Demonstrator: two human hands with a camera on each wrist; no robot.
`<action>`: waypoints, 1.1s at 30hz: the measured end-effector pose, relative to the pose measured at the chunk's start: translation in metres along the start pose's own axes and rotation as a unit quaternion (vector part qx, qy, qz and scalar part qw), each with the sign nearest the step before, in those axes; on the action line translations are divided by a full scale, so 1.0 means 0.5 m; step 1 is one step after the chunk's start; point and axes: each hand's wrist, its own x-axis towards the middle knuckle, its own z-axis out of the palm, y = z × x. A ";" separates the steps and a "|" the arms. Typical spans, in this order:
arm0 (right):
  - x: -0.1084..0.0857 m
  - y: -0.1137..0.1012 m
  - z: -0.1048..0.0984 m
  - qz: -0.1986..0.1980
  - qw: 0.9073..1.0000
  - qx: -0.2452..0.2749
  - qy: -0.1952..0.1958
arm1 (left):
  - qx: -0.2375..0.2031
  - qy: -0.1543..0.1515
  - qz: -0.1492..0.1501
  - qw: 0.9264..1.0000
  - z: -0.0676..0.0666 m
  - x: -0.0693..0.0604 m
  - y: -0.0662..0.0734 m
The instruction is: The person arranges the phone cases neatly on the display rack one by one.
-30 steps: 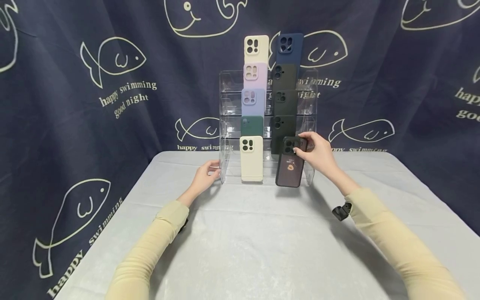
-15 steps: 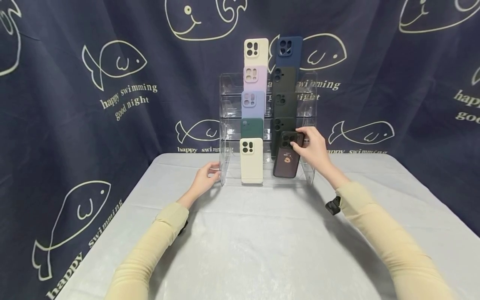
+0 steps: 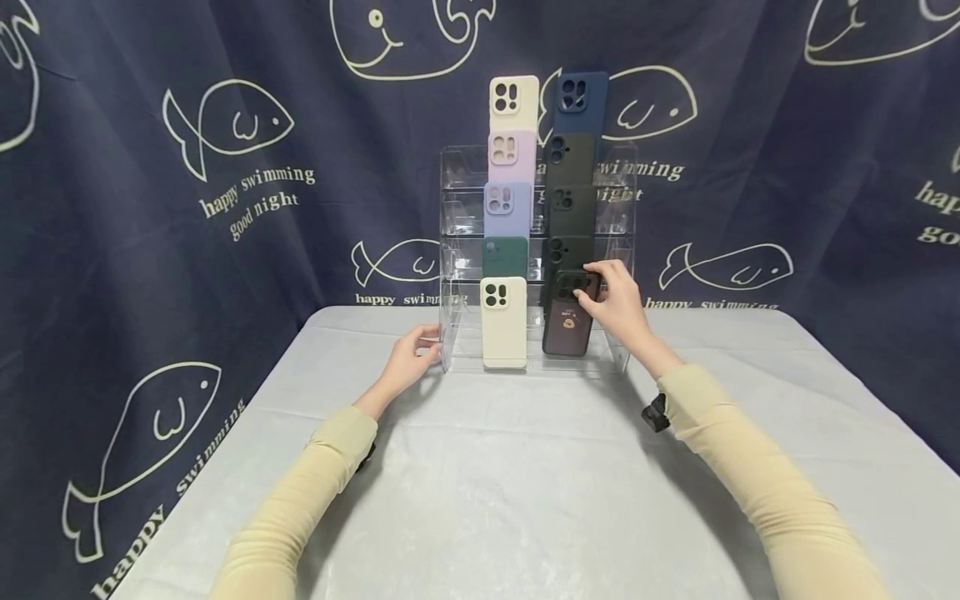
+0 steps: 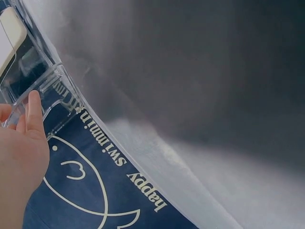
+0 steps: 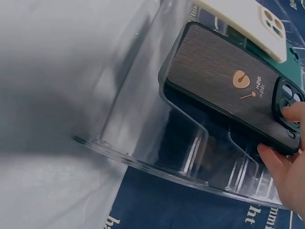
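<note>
In the head view, a dark brown phone case (image 3: 567, 331) with a black rim and a small tan print leans in the bottom row of a clear stepped display stand (image 3: 463, 337). My right hand (image 3: 618, 308) pinches its upper right corner, with the thumb on the camera cutout. The right wrist view shows the brown case (image 5: 214, 71) tilted within the clear front shelf. At the stand's left side, my left hand (image 3: 408, 358) touches the clear panel with its fingertips. Those fingers look nearly straight in the left wrist view, where the hand (image 4: 24, 152) sits beside the panel.
A left column on the stand holds cream, lilac, light blue and green (image 3: 504, 256) cases, with another cream case (image 3: 503, 325) in front. Behind the brown case rise black cases (image 3: 573, 208) and a navy case (image 3: 588, 108). A white cloth covers the table (image 3: 495, 483) before a fish-print curtain.
My right hand has moved left with the brown phone case, bringing it from in front of the stand into its bottom row, in line with the black cases. The left hand stays put.
</note>
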 end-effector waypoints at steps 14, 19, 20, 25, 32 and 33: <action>-0.013 0.006 0.011 0.008 0.998 -0.024 -0.049 | 0.002 -0.004 -0.001 1.000 0.002 -0.001 -0.003; -0.015 0.002 0.010 0.003 0.997 -0.056 -0.044 | 0.005 -0.002 0.000 1.000 -0.001 0.000 -0.001; -0.015 0.003 0.010 0.001 0.997 -0.058 -0.041 | 0.006 -0.002 0.000 1.000 -0.002 0.000 0.000; -0.018 0.011 0.010 -0.004 0.998 -0.063 -0.023 | 0.004 -0.004 -0.006 1.000 -0.003 0.001 0.006; -0.030 0.012 0.005 -0.005 0.998 -0.057 -0.025 | 0.004 -0.008 -0.010 1.000 -0.002 -0.002 0.005; -0.033 0.011 0.003 -0.005 0.998 -0.054 -0.024 | 0.003 -0.007 -0.011 1.000 -0.002 -0.003 0.005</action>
